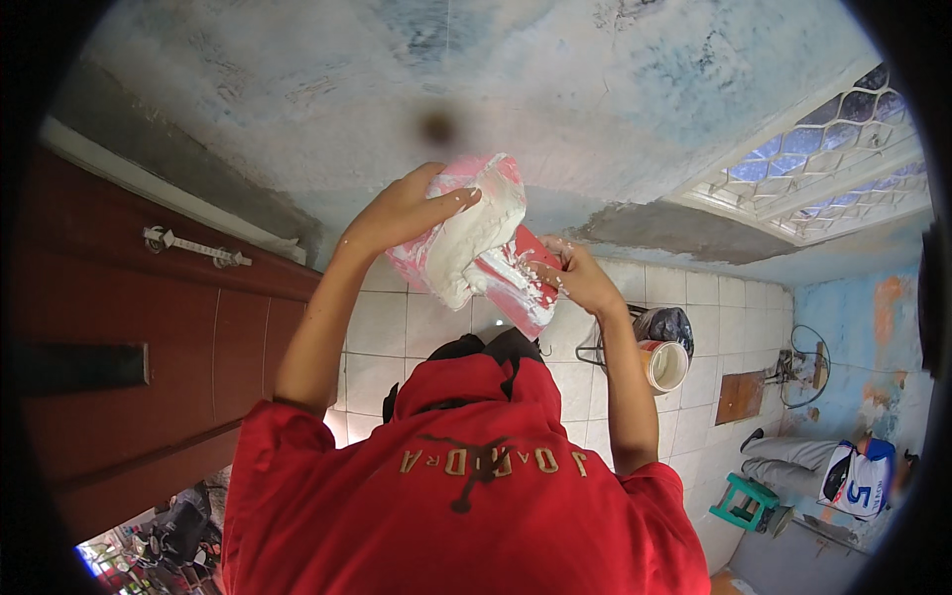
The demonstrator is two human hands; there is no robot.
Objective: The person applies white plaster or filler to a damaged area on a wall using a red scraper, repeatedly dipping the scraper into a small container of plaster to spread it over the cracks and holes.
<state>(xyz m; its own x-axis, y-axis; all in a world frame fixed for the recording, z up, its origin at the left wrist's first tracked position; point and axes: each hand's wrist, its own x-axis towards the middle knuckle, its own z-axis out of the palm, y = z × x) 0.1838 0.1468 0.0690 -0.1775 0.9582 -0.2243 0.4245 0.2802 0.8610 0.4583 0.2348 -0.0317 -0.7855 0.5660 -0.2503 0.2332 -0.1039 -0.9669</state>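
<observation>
wearing red shirt (446, 486). holding pink board (412, 260) up front in left hand (402, 210), slanting, running lengthwise from upper right to lower left. carrying thick white paste (476, 233) on the board face, spreading from near its top corner down to its lower edge.

holding red scraper (532, 248) in right hand (583, 281), sitting at the board's lower right edge, pointing lengthwise down and to the right. having the paste heap up and to the left of the right hand, with the scraper in between. lying nearer to left hand than right, as far as the board goes. not making out where scraper ends and board begins under the smears.

closing left hand partway: clamping the board's upper left edge, laying thumb over the front onto the paste, hiding most fingers behind. closing right hand partway too: pressing fingers across the scraper face, showing white clumps around the fingertips. not seeing the whole right grip.

farther out: seeing white tiles (377, 322) below the board, open pail (671, 369) and dark bag (666, 325) just beside right forearm (630, 397). not telling what is carrying the pail.

farther still: seeing reddish door (238, 327) on the left, patchy wall (397, 79) ahead, grilled window (813, 159) upper right. spotting green stool (746, 503) toward the tiles' lower right edge, next to a co-worker (853, 481) in white and blue top.
</observation>
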